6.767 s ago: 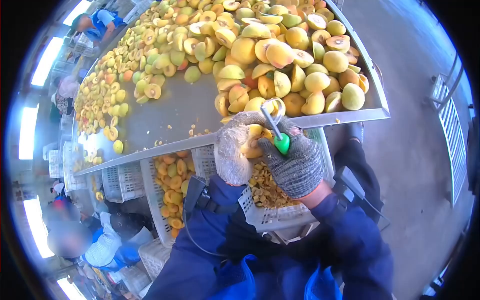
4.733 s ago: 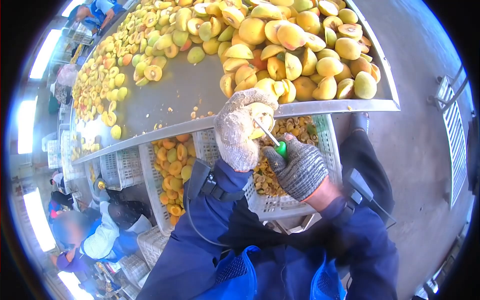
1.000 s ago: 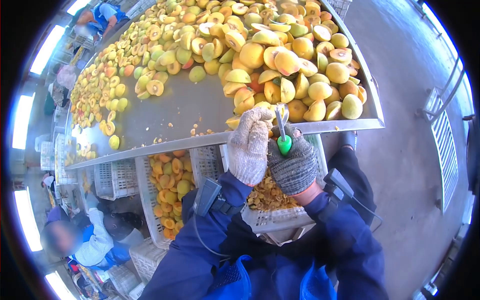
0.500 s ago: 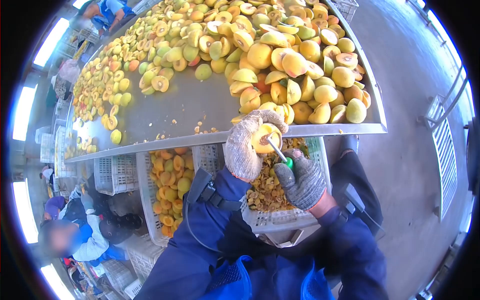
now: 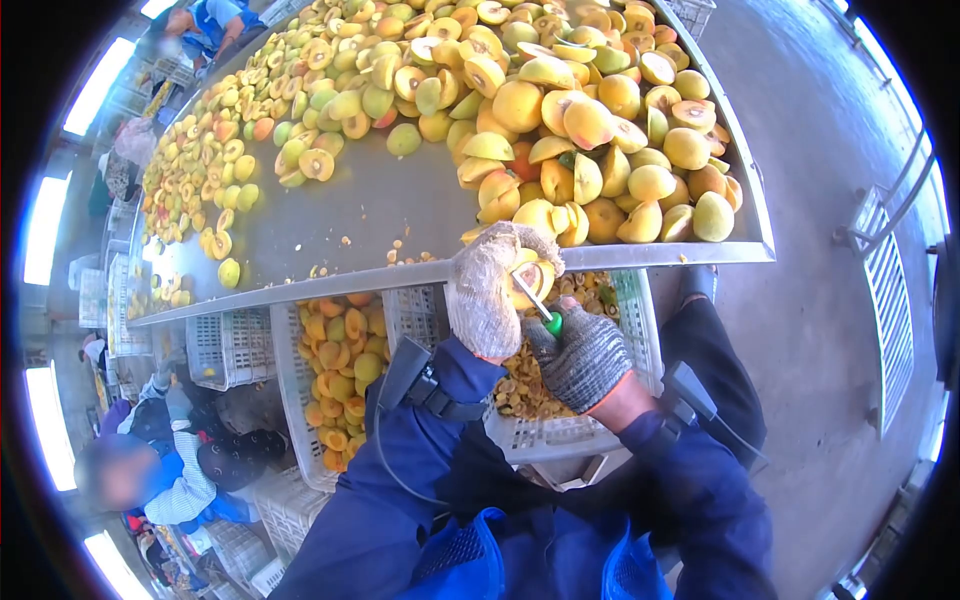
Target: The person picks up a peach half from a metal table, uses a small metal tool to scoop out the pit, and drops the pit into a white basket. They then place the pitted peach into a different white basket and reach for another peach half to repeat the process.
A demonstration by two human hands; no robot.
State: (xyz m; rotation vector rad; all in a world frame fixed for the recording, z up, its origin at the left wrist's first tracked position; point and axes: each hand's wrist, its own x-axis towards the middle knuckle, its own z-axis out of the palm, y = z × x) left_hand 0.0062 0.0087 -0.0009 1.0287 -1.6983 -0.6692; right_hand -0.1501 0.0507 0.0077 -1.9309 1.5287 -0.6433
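My left hand, in a light knitted glove, grips a halved yellow peach at the near edge of the steel table. My right hand, in a grey knitted glove, holds a green-handled pitting tool whose metal tip is inside the cut face of that peach. Both hands hover over a white crate filled with pits and scraps. A large heap of peach halves lies on the table just beyond my hands.
A second white crate under the table's edge holds pitted peach halves. More peach halves spread along the table to the far left. Other people work at lower left and at the far end. Bare concrete floor lies to the right.
My hands have drawn slightly closer together and lower; the tool's tip has gone deeper into the peach half, which is now more covered by my left glove.
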